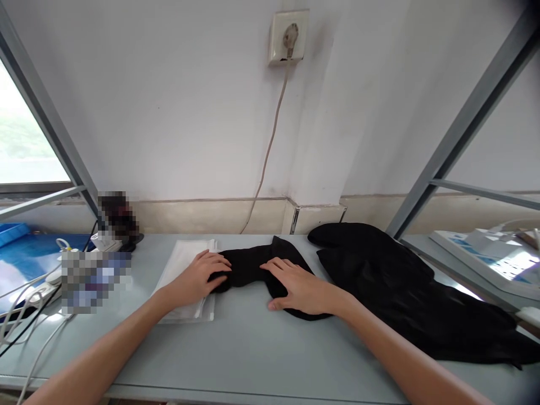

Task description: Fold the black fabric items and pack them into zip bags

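A small black cloth piece (248,264), narrow on the left and flaring wide on the right, lies flat on the grey table. My left hand (200,278) has its fingers and thumb curled around the narrow left end. Resting on the wide right part, my right hand (295,284) is open, fingers stretched out and thumb apart. Clear plastic bags (181,259) lie under and beside my left hand, partly covered by it. To the right of my right hand is a larger heap of black cloth (379,281); its separate layers are hard to make out.
Grey metal frame posts (464,124) slant up on both sides. White cables (37,315) and blurred items crowd the left. A plug sits in a wall socket (289,36), its cord hanging behind the table (253,354). A white power strip (485,264) stands at right.
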A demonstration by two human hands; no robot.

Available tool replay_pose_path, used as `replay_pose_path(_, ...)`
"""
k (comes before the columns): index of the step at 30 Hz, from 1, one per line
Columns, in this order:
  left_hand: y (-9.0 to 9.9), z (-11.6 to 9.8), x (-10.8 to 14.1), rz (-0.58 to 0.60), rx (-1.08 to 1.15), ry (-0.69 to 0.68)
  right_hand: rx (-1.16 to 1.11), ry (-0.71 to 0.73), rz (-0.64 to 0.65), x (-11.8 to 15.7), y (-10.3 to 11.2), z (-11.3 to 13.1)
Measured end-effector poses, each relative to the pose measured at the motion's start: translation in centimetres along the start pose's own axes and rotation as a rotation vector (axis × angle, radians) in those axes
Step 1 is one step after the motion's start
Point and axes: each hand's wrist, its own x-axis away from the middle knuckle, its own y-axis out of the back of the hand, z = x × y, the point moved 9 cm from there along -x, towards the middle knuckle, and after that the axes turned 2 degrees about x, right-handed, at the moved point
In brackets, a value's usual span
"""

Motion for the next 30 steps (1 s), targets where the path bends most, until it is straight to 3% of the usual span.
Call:
replay_pose_path(4, 2.9, 2.8, -0.1, -0.301, 0.123, 0.177, 0.053, 0.028, -0.06, 0.2, 0.9, -0.7)
replay_pose_path(7, 4.1, 4.9, 0.4, -0.469, 0.39, 0.33, 0.142, 0.037, -0.162, 0.1, 1.7, -1.1)
replay_pose_path(12, 2.3, 7.7, 1.0, -0.493, 0.929, 0.55, 0.257, 0.013, -0.349, 0.2, 3.3, -1.2)
replay_pose_path(16, 3.1, 9.7, 2.0, -0.597, 0.903, 0.649, 0.287, -0.068, -0.499, 0.6, 5.1, -1.4)
replay_pose_path(19, 4.5, 11.0, 2.7, -0.718, 0.798, 0.655, 0.185, -0.167, -0.651, 1.3, 6.6, -2.1)
replay_pose_path(21, 5.1, 11.4, 2.9, -0.764, 0.748, 0.637, 0.093, -0.203, -0.669, 1.4, 7.1, -2.5)
replay_pose_path(23, 5.2, 11.5, 2.9, -0.778, 0.737, 0.61, 0.015, -0.161, -0.615, 1.5, 7.3, -2.0)
replay_pose_path(25, 5.3, 11.2, 2.7, -0.781, 0.759, 0.581, -0.114, -0.054, -0.459, 1.4, 6.9, -0.9)
replay_pose_path(26, 5.4, 10.9, 2.6, -0.777, 0.776, 0.565, -0.213, 0.014, -0.318, 1.4, 6.3, -0.1)
replay_pose_path(29, 5.3, 9.6, 2.1, -0.721, 0.909, 0.508, -0.523, 0.179, 0.266, 2.6, 2.6, 3.0)
replay_pose_path(30, 5.1, 9.2, 1.8, -0.686, 0.977, 0.489, -0.597, 0.201, 0.392, 3.1, 1.7, 3.7)
